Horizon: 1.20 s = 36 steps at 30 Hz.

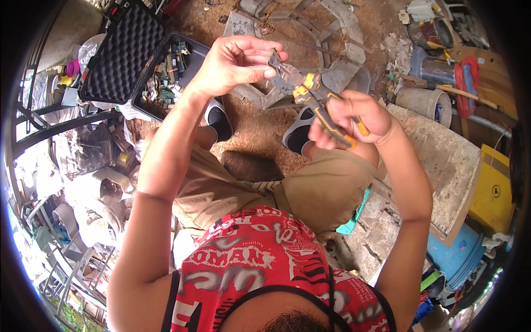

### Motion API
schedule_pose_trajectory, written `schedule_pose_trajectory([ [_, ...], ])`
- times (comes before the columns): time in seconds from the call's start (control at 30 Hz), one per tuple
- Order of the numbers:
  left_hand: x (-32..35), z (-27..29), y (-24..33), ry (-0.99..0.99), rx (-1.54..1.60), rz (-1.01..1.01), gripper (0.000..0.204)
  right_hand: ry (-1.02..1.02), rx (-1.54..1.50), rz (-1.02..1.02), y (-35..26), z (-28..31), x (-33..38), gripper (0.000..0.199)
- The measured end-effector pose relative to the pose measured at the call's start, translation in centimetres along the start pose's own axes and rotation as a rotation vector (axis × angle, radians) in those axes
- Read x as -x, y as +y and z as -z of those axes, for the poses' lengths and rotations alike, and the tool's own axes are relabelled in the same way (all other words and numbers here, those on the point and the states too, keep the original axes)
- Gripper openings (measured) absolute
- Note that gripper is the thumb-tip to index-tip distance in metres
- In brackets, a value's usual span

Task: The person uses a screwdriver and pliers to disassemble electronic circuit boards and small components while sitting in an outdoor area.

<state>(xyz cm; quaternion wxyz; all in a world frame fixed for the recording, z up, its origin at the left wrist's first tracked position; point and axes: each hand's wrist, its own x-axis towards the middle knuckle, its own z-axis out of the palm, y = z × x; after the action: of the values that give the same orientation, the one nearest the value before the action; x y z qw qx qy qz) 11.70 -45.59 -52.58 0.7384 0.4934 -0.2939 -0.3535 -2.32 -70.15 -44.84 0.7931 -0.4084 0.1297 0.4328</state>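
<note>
My left hand [235, 65] is raised ahead of me and pinches a small, flat, dark green piece [273, 58] that looks like a bit of circuit board. Pliers with yellow and black handles [311, 88] are gripped in my right hand [362, 114], their handles spread somewhat. The metal jaws point left and meet the piece at my left fingertips; whether they bite on it I cannot tell. To the left lies a black hard case [157, 113] with circuit boards [176, 62] inside, its foam-lined lid [124, 52] folded back.
A metal frame [351, 36] lies on the dirt floor beyond my hands. At right are a worn board [437, 160], a whitish bucket [425, 104], a yellow panel [492, 188] and a blue container [459, 254]. Clutter fills the left side. My shoes [221, 123] are below my hands.
</note>
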Motion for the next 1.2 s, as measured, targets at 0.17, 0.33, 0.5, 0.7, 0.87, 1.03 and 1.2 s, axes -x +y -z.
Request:
schedule_pose_trajectory([
  [0.17, -0.6, 0.1, -1.6, 0.06, 0.4, -0.006, 0.044, 0.622, 1.219, 0.355, 1.2, -1.5, 0.3, 0.024],
  [0.33, -0.8, -1.0, -2.4, 0.063, 0.574, 0.001, 0.043, 1.032, 1.985, 0.852, 1.1, -2.0, -1.1, 0.038],
  [0.5, -0.6, -1.1, -2.7, 0.045, 0.591, -0.001, 0.043, 1.063, 2.071, 0.838, 0.8, -2.1, -1.7, 0.039],
  [0.7, -0.5, -1.3, -2.2, 0.0, 0.544, 0.033, 0.043, 1.035, 2.055, 0.835, 0.6, -2.1, -1.9, 0.036],
  [0.87, -0.4, -1.5, -2.1, 0.011, 0.511, 0.08, 0.044, 1.012, 2.004, 0.782, 1.4, -1.4, -1.9, 0.033],
  [1.03, -0.3, -1.8, -1.8, 0.046, 0.585, 0.137, 0.043, 0.944, 1.659, 0.792, 1.6, -1.3, -2.4, 0.018],
  [1.2, -0.3, -1.5, -1.1, 0.06, 0.539, 0.315, 0.044, 0.75, 1.336, 0.525, 1.1, -1.0, -1.8, 0.007],
])
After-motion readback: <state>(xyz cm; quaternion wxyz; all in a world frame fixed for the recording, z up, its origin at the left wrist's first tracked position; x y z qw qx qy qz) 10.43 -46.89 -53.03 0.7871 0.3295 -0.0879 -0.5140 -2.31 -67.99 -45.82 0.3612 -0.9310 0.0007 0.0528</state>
